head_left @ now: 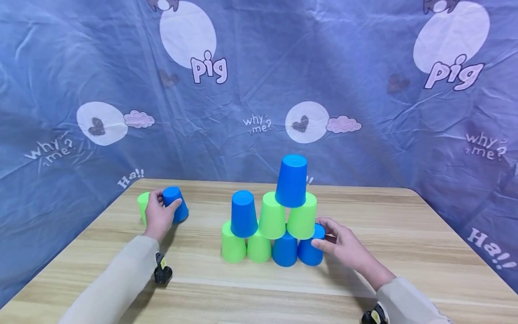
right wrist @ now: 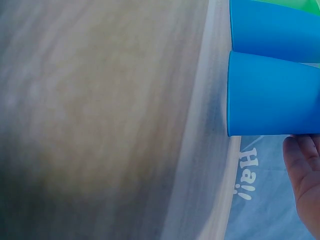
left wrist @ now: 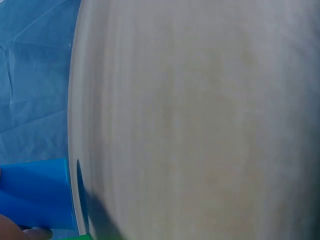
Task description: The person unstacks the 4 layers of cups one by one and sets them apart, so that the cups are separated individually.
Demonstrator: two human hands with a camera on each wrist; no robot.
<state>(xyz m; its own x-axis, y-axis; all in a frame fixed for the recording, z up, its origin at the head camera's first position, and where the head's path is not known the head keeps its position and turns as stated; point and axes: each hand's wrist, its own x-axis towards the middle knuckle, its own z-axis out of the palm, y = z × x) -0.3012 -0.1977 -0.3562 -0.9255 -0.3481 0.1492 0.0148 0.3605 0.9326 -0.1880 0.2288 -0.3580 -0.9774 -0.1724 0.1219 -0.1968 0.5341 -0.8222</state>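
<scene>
At the left of the table, my left hand (head_left: 159, 218) grips an upside-down blue cup (head_left: 178, 209) with thumb and fingers. In the left wrist view this blue cup (left wrist: 37, 192) is slightly tilted, its rim just off the table. An upside-down green cup (head_left: 143, 204) stands beside that hand, partly hidden by it. My right hand (head_left: 344, 243) is at the right end of a cup pyramid, its fingers fairly straight against the side of the bottom-row blue cup (right wrist: 275, 95). The thumb lies in front of that cup (head_left: 310, 252).
The pyramid's bottom row has two green cups, the left one (head_left: 233, 245) at its end, and two blue. Above stand a blue cup (head_left: 243, 213) and two green cups, one left of centre (head_left: 272, 216). A single blue cup (head_left: 291, 182) tops them. A patterned blue cloth (head_left: 259, 81) hangs behind.
</scene>
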